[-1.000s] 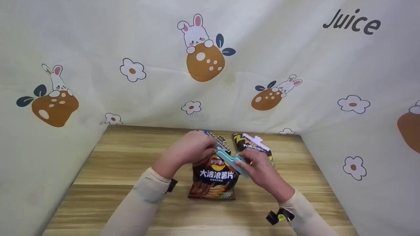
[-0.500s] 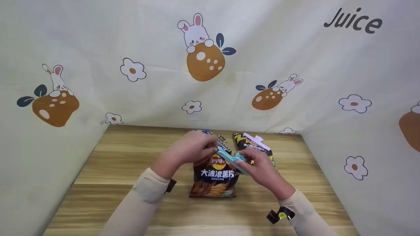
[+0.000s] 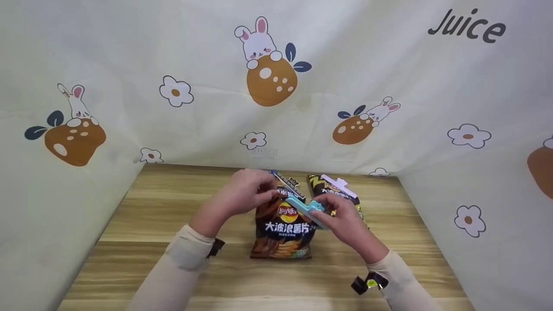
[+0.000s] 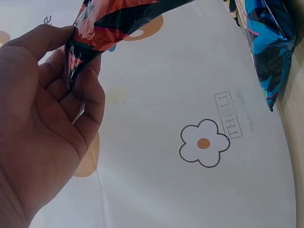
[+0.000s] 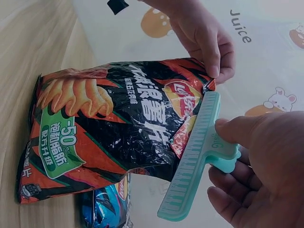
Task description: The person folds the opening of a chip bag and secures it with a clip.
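Note:
A dark red and black potato chip bag [image 3: 283, 239] stands on the table in front of me. Along its top edge lies a teal bag clip [image 5: 192, 156], slanting down to the right in the head view. My right hand [image 3: 343, 218] grips the clip's handle between thumb and fingers. At the bag's upper left corner, my left hand [image 3: 244, 192] pinches the wrapper, seen as a pointed tip of the bag [image 4: 114, 23] in the left wrist view. That corner sits just past the clip's end. The left fingertips are partly behind the bag.
Behind stands a blue chip bag [image 5: 104, 206] with a dark clip [image 3: 289, 183] across its top. To its right, another black and yellow chip bag [image 3: 317, 186] carries a light purple clip [image 3: 339, 186]. A patterned cloth [image 3: 207, 121] encloses the wooden table [image 3: 173, 259].
My left hand has shifted slightly left, away from the end of the teal clip. The right hand keeps its grip on the clip and has hardly moved.

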Tool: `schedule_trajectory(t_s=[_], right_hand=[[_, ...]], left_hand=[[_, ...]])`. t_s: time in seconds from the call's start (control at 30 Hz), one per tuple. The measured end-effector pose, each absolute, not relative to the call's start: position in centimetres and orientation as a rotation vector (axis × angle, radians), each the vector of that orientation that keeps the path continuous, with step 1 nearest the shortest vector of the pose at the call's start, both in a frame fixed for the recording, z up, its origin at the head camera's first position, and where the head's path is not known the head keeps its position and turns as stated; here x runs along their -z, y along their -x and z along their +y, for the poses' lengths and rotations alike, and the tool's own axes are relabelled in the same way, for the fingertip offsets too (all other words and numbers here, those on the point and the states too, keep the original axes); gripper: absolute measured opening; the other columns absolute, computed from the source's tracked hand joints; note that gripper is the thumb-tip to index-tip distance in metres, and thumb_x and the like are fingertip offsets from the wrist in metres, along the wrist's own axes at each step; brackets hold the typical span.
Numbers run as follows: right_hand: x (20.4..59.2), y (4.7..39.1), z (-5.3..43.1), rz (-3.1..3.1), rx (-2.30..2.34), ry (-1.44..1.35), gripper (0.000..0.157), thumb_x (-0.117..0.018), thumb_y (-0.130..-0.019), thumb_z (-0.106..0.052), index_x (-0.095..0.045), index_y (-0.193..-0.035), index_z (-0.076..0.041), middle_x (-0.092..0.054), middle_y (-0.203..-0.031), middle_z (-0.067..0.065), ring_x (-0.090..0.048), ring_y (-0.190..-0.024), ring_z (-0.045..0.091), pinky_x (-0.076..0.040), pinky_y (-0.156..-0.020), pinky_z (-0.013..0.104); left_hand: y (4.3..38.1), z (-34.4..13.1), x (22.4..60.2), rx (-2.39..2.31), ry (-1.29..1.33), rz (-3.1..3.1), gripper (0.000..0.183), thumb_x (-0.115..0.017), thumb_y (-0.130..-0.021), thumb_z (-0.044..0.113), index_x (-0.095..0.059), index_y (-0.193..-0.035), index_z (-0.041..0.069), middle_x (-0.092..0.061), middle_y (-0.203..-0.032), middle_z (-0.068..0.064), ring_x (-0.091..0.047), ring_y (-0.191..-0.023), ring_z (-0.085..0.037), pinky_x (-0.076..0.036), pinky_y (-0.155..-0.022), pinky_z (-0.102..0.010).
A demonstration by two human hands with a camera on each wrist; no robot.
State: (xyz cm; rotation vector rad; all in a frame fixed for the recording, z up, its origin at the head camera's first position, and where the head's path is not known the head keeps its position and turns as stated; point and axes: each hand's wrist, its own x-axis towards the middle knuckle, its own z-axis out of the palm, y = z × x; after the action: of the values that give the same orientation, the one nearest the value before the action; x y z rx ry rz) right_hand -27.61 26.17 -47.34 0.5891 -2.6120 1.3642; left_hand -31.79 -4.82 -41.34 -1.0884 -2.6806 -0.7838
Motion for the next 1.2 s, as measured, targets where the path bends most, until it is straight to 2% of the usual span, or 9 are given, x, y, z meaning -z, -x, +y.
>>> schedule_trajectory(t_s=[0.2,0.57,0.83,0.97,1.2], right_hand=[[47.4,27.6,26.3,-2.563,-1.425,-0.622,0.015,-0.084,-0.100,-0.015,-0.080,-0.115,-0.012,-0.075,-0.099,-0.001,-0.067,-0.089,0.019,-0.056,-0.077,0.027],[47.0,27.6,25.8,-2.524,-1.404,-0.623,0.013,-0.083,-0.100,-0.018,-0.084,-0.113,-0.019,-0.077,-0.099,-0.005,-0.070,-0.090,0.018,-0.057,-0.079,0.032],[46.4,27.8,24.8,-2.528,-1.375,-0.624,0.015,-0.084,-0.100,-0.017,-0.084,-0.115,-0.019,-0.076,-0.099,-0.004,-0.069,-0.090,0.020,-0.061,-0.078,0.038],[46.2,27.8,24.5,-2.529,-1.382,-0.614,0.015,-0.084,-0.100,-0.017,-0.085,-0.114,-0.018,-0.076,-0.100,-0.003,-0.068,-0.091,0.020,-0.060,-0.077,0.036],[46.3,28.0,24.3,-2.538,-1.341,-0.615,0.012,-0.083,-0.102,-0.018,-0.084,-0.113,-0.021,-0.075,-0.104,-0.008,-0.067,-0.092,0.019,-0.060,-0.076,0.041]], left_hand=[[32.0,-5.0,41.8,0.785,1.155,-2.575,0.009,-0.078,-0.106,0.023,-0.078,-0.100,0.016,-0.070,-0.092,0.006,-0.063,-0.084,-0.015,-0.058,-0.077,-0.038],[32.0,-4.9,41.6,0.764,1.165,-2.588,0.009,-0.078,-0.106,0.025,-0.080,-0.104,0.016,-0.073,-0.099,0.005,-0.066,-0.090,-0.017,-0.059,-0.082,-0.040],[31.9,-4.7,41.8,0.727,1.129,-2.581,0.010,-0.078,-0.106,0.026,-0.081,-0.103,0.017,-0.072,-0.094,0.006,-0.065,-0.084,-0.014,-0.058,-0.077,-0.037],[31.9,-4.6,41.9,0.708,1.120,-2.567,0.010,-0.078,-0.106,0.027,-0.082,-0.102,0.018,-0.072,-0.093,0.006,-0.065,-0.083,-0.014,-0.058,-0.076,-0.037],[32.0,-4.5,42.0,0.732,1.112,-2.510,0.012,-0.080,-0.104,0.024,-0.082,-0.097,0.016,-0.072,-0.088,0.005,-0.064,-0.079,-0.015,-0.058,-0.074,-0.036]])
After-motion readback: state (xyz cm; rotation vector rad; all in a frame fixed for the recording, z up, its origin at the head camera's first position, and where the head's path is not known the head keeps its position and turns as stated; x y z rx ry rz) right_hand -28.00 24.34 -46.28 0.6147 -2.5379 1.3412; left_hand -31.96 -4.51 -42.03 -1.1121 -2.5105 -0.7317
